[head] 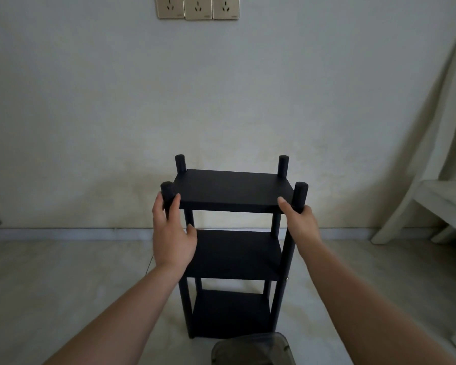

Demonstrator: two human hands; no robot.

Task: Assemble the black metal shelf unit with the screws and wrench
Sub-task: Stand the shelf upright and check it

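Observation:
The black metal shelf unit stands upright on the floor in the middle of the head view, with three boards between four round posts. My left hand grips the near left post just under its top, fingers wrapped behind it. My right hand grips the near right post at the level of the top board, thumb lying on the board's front corner. No screws or wrench are in sight.
A dark translucent plastic container sits on the floor right in front of the shelf's base. A pale chair stands at the right against the wall. Wall sockets are high above. A thin cable lies left of the shelf.

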